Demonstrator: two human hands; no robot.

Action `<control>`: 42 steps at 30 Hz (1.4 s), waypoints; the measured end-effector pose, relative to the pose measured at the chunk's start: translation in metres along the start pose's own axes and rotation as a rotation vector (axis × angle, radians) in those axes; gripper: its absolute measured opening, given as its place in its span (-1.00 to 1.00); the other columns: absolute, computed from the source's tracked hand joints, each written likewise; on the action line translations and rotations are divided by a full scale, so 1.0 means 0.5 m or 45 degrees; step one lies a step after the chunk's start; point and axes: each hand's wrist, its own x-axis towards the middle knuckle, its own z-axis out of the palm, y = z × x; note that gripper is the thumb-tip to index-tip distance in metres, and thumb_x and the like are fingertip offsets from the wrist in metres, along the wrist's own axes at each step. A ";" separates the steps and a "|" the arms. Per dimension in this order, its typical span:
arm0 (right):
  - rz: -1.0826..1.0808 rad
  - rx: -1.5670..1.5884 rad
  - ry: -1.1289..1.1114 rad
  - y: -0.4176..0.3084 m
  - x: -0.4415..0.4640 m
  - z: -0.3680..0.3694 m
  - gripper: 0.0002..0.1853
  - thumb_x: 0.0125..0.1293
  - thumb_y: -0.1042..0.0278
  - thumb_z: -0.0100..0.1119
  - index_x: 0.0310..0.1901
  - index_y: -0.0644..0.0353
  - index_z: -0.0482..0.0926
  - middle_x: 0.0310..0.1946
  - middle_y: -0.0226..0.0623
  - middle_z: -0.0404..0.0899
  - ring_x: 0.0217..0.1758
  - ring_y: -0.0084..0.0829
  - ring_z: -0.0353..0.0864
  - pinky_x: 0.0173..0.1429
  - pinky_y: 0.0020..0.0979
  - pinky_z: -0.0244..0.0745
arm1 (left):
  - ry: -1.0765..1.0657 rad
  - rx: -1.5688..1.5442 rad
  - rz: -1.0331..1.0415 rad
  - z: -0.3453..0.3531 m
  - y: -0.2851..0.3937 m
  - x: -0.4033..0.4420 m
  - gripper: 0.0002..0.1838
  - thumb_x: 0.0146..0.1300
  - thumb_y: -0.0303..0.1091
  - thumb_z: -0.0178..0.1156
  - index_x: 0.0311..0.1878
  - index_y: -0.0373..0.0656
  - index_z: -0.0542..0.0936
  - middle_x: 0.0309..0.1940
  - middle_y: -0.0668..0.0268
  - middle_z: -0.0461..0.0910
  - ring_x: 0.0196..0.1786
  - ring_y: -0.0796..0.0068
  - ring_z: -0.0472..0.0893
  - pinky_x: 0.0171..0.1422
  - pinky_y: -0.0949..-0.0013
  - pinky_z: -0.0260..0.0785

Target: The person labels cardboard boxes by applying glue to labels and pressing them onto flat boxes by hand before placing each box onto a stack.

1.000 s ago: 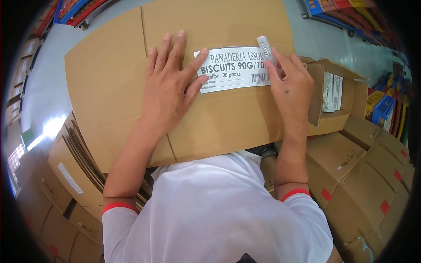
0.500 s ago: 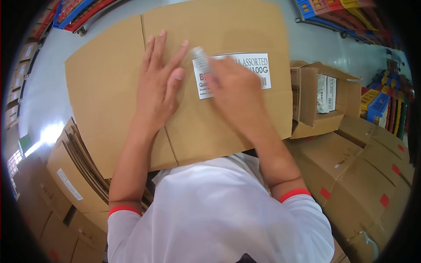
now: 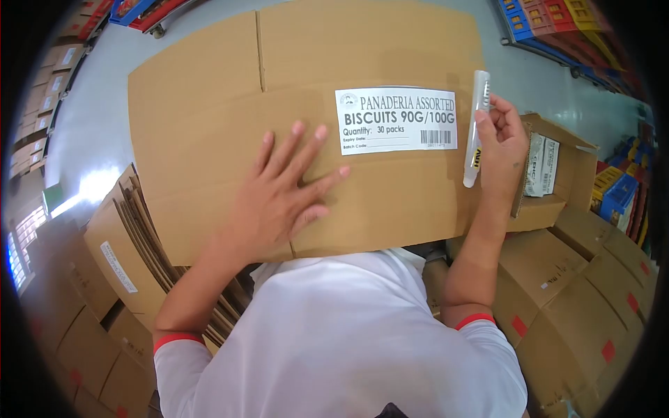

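A flat cardboard carton (image 3: 202, 132) lies in front of me, with a white printed label (image 3: 397, 143) for assorted biscuits on its upper right part. My left hand (image 3: 282, 195) rests on the cardboard, fingers spread, below and left of the label. Past the label's right side, my right hand (image 3: 503, 143) grips a slim white marker-like tube (image 3: 480, 97) between thumb and fingers. The tube stands nearly upright in view, with dark and yellow lettering; its exact kind is unclear. The label lies flat, with no hand over it.
An open box (image 3: 561, 150) holding printed labels (image 3: 542, 167) stands at the right, above several stacked cartons (image 3: 578, 292). Folded cardboard sheets (image 3: 150, 237) lean at the left. Coloured crates (image 3: 550, 24) sit on a wheeled base at the upper right.
My right hand has moved right, off the label, taking the tube along and uncovering the print. My left hand has slid lower and toward the label. The carton appears shifted right in view.
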 end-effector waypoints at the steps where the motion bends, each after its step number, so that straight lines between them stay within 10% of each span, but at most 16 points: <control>1: -0.070 0.169 0.025 0.000 0.003 -0.002 -0.68 0.46 0.48 0.31 0.19 0.34 0.64 -0.30 -0.48 0.59 -0.27 -0.68 0.53 -0.16 -0.56 0.44 | -0.005 0.009 0.004 0.004 0.000 0.001 -0.32 0.60 0.23 -0.09 0.66 0.21 0.35 0.74 0.05 0.05 0.75 -0.17 0.01 0.76 -0.25 -0.14; 6: -0.005 0.453 0.205 0.009 0.010 0.006 -0.65 0.50 0.37 0.25 0.22 0.35 0.55 -0.31 -0.41 0.61 -0.32 -0.66 0.56 -0.22 -0.58 0.45 | 0.108 -0.086 -0.031 0.003 -0.008 0.092 -0.05 0.54 0.27 -0.01 0.69 -0.32 0.10 0.72 -0.02 0.05 0.76 0.01 0.03 0.79 -0.08 -0.13; 15: 0.021 0.851 0.224 0.045 0.012 -0.005 -0.57 0.54 0.17 0.10 0.26 0.29 0.47 -0.48 -0.34 0.52 -0.54 -0.62 0.44 -0.51 -0.55 0.32 | 0.422 0.007 0.458 0.076 0.105 0.403 -0.02 0.55 0.32 -0.06 0.65 -0.41 0.16 0.69 -0.01 0.14 0.75 0.12 0.08 0.83 0.06 -0.14; 28: 0.110 0.841 -0.037 0.006 0.007 -0.036 -0.48 0.58 0.15 0.11 0.37 0.38 0.46 -0.55 -0.41 0.43 -0.59 -0.63 0.38 -0.52 -0.55 0.30 | 0.059 -0.175 0.568 0.062 0.131 0.182 -0.08 0.55 0.28 -0.04 0.68 -0.30 0.16 0.73 0.06 0.07 0.77 0.11 0.03 0.82 0.03 -0.13; 31: 0.230 0.601 -0.125 -0.016 -0.015 -0.069 -0.58 0.55 0.20 0.26 0.26 0.31 0.60 -0.52 -0.49 0.44 -0.59 -0.66 0.40 -0.50 -0.50 0.31 | 0.070 -0.513 0.174 0.036 0.044 0.073 -0.24 0.50 -0.02 0.21 0.64 -0.16 0.30 0.68 0.04 0.18 0.74 0.03 0.12 0.77 -0.09 -0.02; 34: -0.064 -0.733 -0.030 -0.031 -0.027 -0.083 -0.74 0.49 0.24 0.28 -0.02 0.30 0.69 -0.36 -0.20 0.57 -0.37 -0.27 0.58 -0.19 -0.22 0.48 | 0.562 -0.150 -0.628 -0.011 -0.080 -0.034 -0.29 0.42 -0.32 0.34 0.59 -0.23 0.36 0.60 -0.05 0.30 0.66 -0.05 0.25 0.70 -0.05 0.12; 37: -0.138 -0.874 -0.036 0.000 -0.029 -0.078 -0.74 0.48 0.26 0.27 -0.05 0.34 0.67 -0.29 -0.08 0.58 -0.25 -0.07 0.55 -0.07 -0.18 0.49 | 0.683 0.199 -1.324 0.004 -0.253 -0.188 -0.29 0.54 -0.06 0.23 0.56 -0.33 0.37 0.51 -0.13 0.43 0.58 -0.03 0.39 0.63 0.12 0.23; 42: -0.051 -0.714 -0.073 0.023 -0.008 -0.085 -0.71 0.49 0.26 0.28 -0.02 0.37 0.67 -0.25 -0.13 0.64 -0.21 -0.22 0.60 -0.01 -0.20 0.50 | 0.716 -0.433 -1.476 -0.021 -0.295 -0.266 -0.39 0.54 -0.02 0.22 0.35 -0.41 0.57 0.06 -0.04 0.77 0.11 0.15 0.74 0.22 0.22 0.53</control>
